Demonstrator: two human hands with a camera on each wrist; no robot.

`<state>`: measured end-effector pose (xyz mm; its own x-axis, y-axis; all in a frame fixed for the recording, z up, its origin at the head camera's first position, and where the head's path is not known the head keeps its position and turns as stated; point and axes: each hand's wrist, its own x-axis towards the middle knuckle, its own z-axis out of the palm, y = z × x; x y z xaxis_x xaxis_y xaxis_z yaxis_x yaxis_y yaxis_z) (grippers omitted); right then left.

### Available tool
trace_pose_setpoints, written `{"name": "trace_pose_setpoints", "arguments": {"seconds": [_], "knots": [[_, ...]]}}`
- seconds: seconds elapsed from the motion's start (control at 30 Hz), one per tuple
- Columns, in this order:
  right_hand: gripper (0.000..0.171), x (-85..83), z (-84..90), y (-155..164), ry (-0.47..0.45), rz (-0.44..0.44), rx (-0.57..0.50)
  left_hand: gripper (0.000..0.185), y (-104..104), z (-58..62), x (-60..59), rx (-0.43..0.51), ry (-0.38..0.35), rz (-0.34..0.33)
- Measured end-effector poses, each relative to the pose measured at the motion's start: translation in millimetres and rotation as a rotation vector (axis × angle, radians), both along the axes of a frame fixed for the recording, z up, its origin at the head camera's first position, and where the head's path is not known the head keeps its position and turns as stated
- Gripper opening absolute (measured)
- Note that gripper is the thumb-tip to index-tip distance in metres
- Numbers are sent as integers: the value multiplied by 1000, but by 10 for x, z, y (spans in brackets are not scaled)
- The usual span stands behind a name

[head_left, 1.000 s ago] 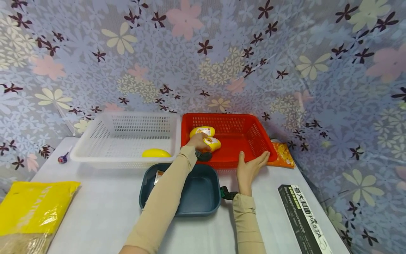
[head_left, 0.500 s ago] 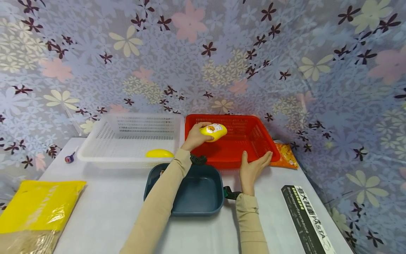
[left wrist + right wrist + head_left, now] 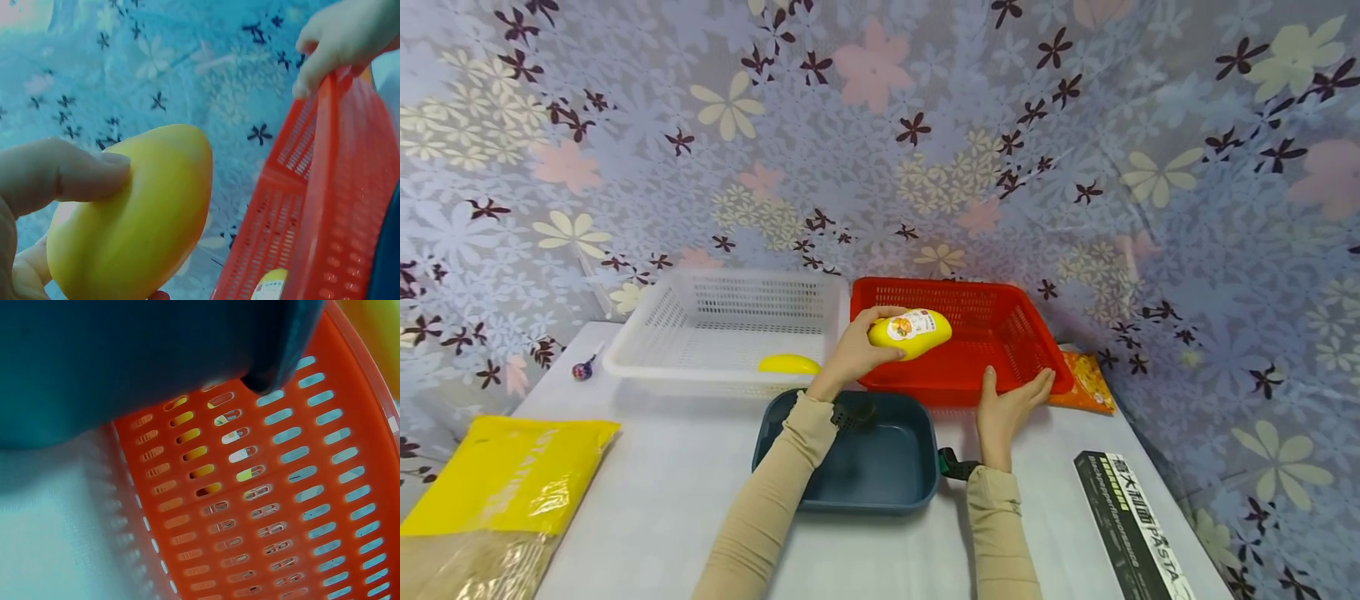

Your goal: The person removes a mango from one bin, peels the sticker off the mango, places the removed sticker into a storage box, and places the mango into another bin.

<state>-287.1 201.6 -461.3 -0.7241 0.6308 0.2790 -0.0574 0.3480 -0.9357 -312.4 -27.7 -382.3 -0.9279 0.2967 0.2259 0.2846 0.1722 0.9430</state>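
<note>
My left hand (image 3: 859, 350) grips a yellow egg-shaped fruit (image 3: 911, 332) with a round sticker and holds it in the air over the front left corner of the red basket (image 3: 1000, 317). In the left wrist view my thumb (image 3: 62, 172) presses on the yellow fruit (image 3: 131, 231). A second yellow piece (image 3: 272, 289) lies low in the red basket (image 3: 325, 206). My right hand (image 3: 1009, 402) rests with straight fingers against the basket's front rim. The right wrist view shows only the basket wall (image 3: 269, 506) and the blue pan (image 3: 125, 356).
A white basket (image 3: 730, 325) left of the red one holds a yellow fruit (image 3: 788, 364). A blue square pan (image 3: 865, 458) sits in front of both. A yellow bag (image 3: 505, 475) lies front left, a black pasta box (image 3: 1131, 525) front right, an orange packet (image 3: 1086, 383) beside the red basket.
My left hand took a yellow fruit from the red basket's floor, lifted it and drew it toward the basket's front left corner. The right hand stayed on the rim.
</note>
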Motion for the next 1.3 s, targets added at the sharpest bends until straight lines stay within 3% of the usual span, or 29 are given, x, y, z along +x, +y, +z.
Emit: {"name": "trace_pose_setpoints", "arguments": {"seconds": [0.3, 0.47, 0.77, 1.1, 1.3], "knots": [[86, 34, -13, -9, 5, 12, 32, 51, -93, -103, 390, 26, 60, -76], [86, 57, 10, -39, 28, 63, 40, 49, -228, -134, 601, 52, 47, -113], [83, 118, -50, -5, 33, 74, 69, 40, -447, -267, 977, -42, 103, -183], [81, 132, -27, 73, 14, 106, 106, 41, -458, -314, 1123, -42, 80, -218], [80, 194, -57, 96, -15, 159, 144, 43, -566, -347, 1260, -85, 40, -220]]}}
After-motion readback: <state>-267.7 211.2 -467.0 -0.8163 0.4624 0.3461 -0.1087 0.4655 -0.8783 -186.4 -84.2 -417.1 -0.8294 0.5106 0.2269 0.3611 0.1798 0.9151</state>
